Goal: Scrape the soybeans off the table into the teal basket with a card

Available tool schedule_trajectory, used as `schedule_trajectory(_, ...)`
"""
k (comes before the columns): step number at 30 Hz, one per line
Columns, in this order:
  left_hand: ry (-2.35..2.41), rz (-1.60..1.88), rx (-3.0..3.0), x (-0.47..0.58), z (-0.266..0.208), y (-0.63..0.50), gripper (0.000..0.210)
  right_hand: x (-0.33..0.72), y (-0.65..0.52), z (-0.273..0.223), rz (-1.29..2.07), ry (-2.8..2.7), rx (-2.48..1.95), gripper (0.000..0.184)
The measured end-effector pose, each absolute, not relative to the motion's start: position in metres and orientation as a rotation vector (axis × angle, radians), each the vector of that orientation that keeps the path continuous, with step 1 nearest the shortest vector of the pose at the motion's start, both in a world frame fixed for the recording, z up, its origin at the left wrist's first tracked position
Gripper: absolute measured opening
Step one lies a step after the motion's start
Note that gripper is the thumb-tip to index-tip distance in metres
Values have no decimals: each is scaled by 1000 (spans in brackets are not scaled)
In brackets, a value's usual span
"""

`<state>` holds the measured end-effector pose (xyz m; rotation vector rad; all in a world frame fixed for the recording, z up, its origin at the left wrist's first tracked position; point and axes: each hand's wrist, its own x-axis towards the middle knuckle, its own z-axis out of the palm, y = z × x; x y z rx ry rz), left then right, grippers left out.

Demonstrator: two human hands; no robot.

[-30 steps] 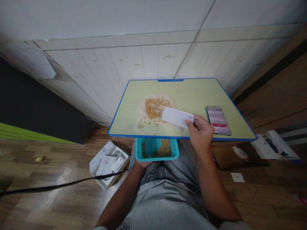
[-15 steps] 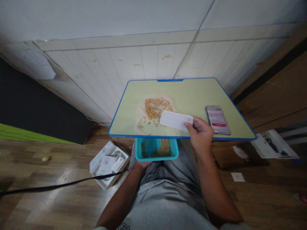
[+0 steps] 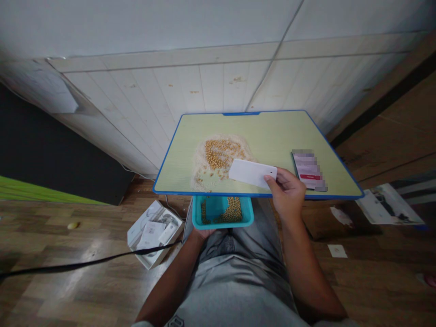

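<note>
Right hand [image 3: 289, 188], grip pinching white card [image 3: 250, 172] over counter [image 3: 272, 131].
Card's long axis runs sideways, pointing left near beans [image 3: 214, 156]; left hand [image 3: 205, 233] under tub [image 3: 223, 225], grip impossible to tell.

You look to be in a home: scuffed white plank-panelled wall [image 3: 204, 88] at 12 o'clock, brown wood-look floor [image 3: 85, 299] at 8 o'clock, small green blue-rimmed rectangular worktop [image 3: 272, 131] at the dial's centre.

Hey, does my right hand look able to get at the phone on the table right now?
Probably yes: the phone lies close beside your right hand, with nothing visible between them. That hand holds a flat white piece, though, so it would likely need to set that down first.
</note>
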<state>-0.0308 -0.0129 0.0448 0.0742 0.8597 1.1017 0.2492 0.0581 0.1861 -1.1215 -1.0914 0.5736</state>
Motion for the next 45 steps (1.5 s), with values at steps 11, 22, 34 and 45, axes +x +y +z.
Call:
schedule_trajectory(11, 858, 1073, 89, -32, 48, -12, 70, 251, 56, 185, 573, -1100, -1140, 23)
schedule_trajectory(22, 895, 1069, 69, -30, 52, -12, 67, 249, 53, 183, 675, -1100, -1107, 24)
schedule_trajectory(34, 894, 1091, -11, -27, 60, -11, 68, 247, 48, 185, 780, -1145, -1090, 25)
schedule_trajectory(45, 955, 1072, 105, -28, 55, -13, 70, 248, 44, 182, 821, -1169, -1067, 23)
